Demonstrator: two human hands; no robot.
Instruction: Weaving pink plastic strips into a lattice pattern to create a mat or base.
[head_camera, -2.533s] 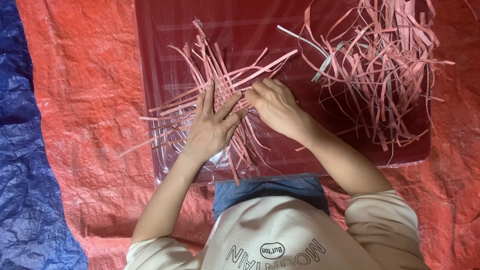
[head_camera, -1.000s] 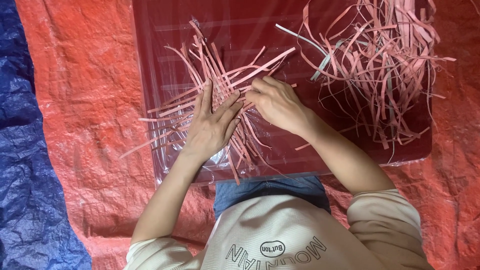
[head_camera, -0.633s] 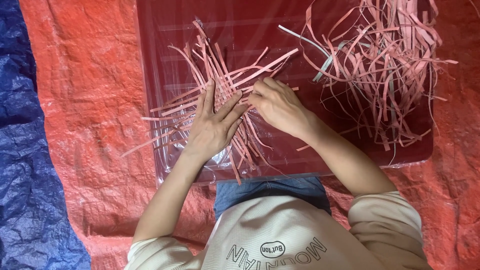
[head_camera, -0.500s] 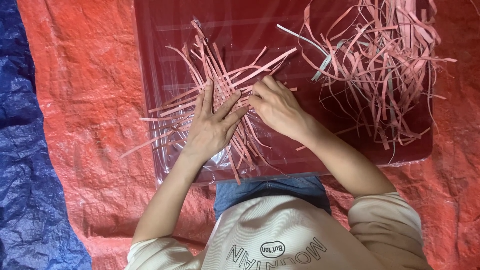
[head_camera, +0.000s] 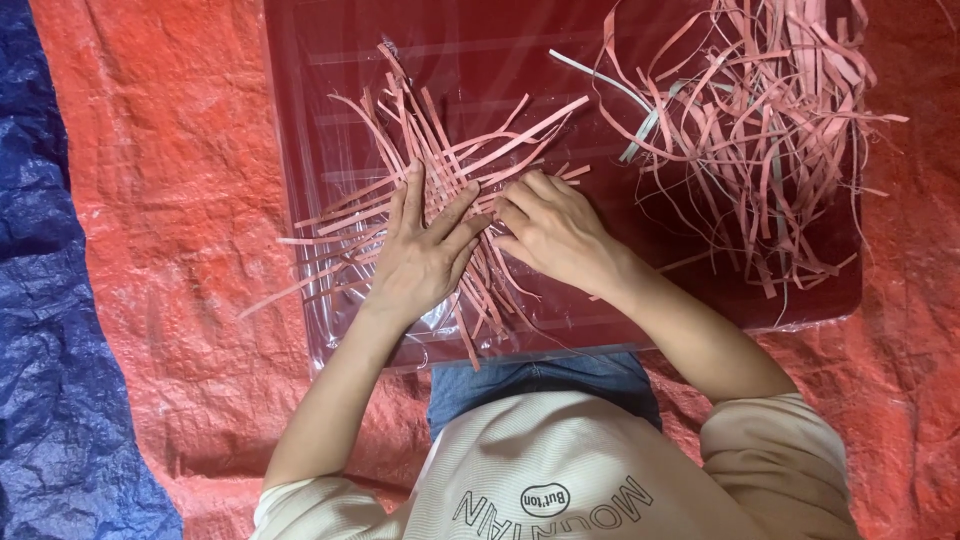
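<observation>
**Hands on the crossed strips**

Nearest to me, the left hand lies flat, fingers spread, on the pink strips. The right hand is curled, fingertips pinching one strip. The strips fan out, long axes mostly diagonal, on the clear sheet. Farther right lies the loose pile.

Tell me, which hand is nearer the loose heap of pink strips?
Right. The right hand lies just beside the loose heap; the left hand lies farther away, flat on crossed strips.

Red tarp – blue tarp at edge, dark red board on it.
</observation>
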